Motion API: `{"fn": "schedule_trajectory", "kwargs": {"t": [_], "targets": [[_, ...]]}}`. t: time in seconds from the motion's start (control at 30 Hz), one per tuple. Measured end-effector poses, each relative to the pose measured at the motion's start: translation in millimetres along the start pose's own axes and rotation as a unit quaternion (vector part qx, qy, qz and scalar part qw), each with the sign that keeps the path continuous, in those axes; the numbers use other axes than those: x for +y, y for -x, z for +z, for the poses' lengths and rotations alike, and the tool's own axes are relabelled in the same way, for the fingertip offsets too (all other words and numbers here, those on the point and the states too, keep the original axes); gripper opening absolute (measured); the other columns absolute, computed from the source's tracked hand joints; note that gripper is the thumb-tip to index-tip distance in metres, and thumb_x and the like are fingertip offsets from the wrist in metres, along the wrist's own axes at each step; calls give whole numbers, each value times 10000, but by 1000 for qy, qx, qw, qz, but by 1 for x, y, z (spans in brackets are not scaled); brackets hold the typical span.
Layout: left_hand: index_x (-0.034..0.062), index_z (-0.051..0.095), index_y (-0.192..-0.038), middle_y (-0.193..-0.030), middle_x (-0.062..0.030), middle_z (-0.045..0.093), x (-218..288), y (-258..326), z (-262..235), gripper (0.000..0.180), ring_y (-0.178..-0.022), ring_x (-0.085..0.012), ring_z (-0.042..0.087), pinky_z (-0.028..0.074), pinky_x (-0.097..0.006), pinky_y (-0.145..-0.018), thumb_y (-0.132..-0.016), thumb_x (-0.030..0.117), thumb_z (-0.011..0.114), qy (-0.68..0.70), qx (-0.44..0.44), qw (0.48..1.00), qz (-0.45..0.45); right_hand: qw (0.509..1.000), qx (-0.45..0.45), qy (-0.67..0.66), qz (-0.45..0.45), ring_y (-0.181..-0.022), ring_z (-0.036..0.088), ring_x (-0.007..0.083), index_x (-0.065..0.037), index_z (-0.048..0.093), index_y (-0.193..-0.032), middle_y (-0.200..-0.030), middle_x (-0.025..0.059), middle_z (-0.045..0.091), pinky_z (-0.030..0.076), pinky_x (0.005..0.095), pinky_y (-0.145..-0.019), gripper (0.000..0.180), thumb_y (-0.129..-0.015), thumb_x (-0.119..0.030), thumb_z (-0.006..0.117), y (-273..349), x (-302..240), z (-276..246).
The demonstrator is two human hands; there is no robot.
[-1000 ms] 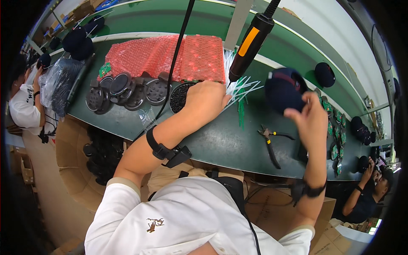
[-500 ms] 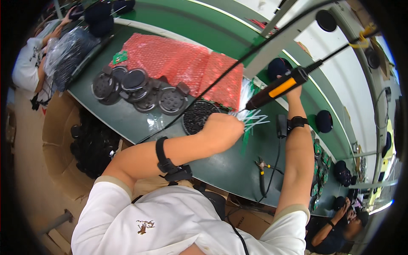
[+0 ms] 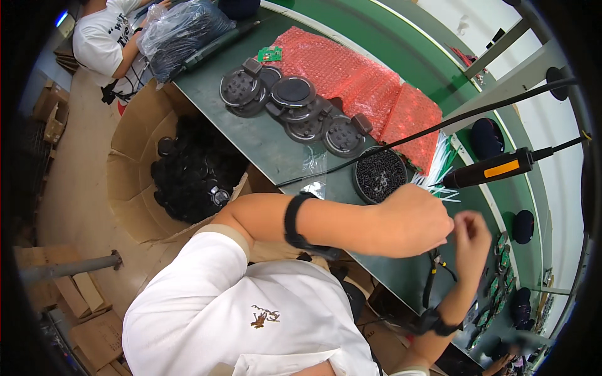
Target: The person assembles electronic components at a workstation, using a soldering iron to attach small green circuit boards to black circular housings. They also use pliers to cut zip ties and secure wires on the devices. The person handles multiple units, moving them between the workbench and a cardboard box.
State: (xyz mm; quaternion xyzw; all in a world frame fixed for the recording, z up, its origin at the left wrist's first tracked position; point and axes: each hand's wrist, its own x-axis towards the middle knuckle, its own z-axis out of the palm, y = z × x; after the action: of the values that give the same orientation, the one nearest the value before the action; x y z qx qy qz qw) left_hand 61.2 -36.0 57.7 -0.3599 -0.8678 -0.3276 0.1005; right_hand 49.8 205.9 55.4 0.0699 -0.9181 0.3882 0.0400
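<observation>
While left hand is fisted and right hand pinches smth too small to tell, just by screw dish, a fumble prob drops it.

Green bench — black discs, red bubble wrap.

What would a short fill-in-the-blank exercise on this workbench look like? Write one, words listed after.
1. The bubble wrap on the green table is ____ in colour.
2. The hanging electric screwdriver has a black and ____ body.
3. The round dish near the left hand holds small black ____.
4. The right hand is raised beside the ____ hand.

Missing words: red; orange; screws; left
</observation>
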Motion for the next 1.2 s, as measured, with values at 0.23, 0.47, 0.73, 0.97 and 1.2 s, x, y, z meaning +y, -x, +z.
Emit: {"fn": "schedule_trajectory", "kwargs": {"t": [0.23,0.47,0.73,0.97,1.2], "targets": [[87,700,-930,-813,-101,663,-68,65,-66,170,-787,-355,669,545,-449,-712,-835,206,775,-108,156,960,-205,985,14,-90,144,-591,548,48,8,690,-908,-671,-13,610,426,207,-528,56,-927,-35,722,122,46,46],[114,713,-1079,-1032,-119,618,-158,45,-41,301,-1038,-345,626,519,-451,-857,-791,132,799,-237,63,953,-178,992,105,62,36,-546,521,88,-27,711,-881,-649,37,605,405,249,-534,56,-872,-54,759,116,36,69],[90,677,-1060,-1077,-116,642,-173,34,-30,314,-1062,-348,620,519,-462,-906,-772,106,800,-251,66,955,-142,985,157,-39,59,-625,546,57,-8,704,-909,-721,8,636,449,223,-568,58,-910,-50,745,122,60,49],[51,638,-1073,-1009,-150,674,-172,36,-43,340,-1034,-366,635,520,-469,-880,-779,101,801,-241,122,955,-122,977,201,5,73,-653,552,81,7,690,-920,-762,28,641,464,240,-604,70,-928,-57,718,115,88,25],[28,571,-1251,-926,-43,671,-82,87,-95,345,-760,-55,606,492,-215,-637,-924,-45,649,214,300,902,-224,983,171,-34,53,-685,577,98,5,686,-924,-814,36,649,475,247,-622,59,-909,-34,728,134,55,30]]}}
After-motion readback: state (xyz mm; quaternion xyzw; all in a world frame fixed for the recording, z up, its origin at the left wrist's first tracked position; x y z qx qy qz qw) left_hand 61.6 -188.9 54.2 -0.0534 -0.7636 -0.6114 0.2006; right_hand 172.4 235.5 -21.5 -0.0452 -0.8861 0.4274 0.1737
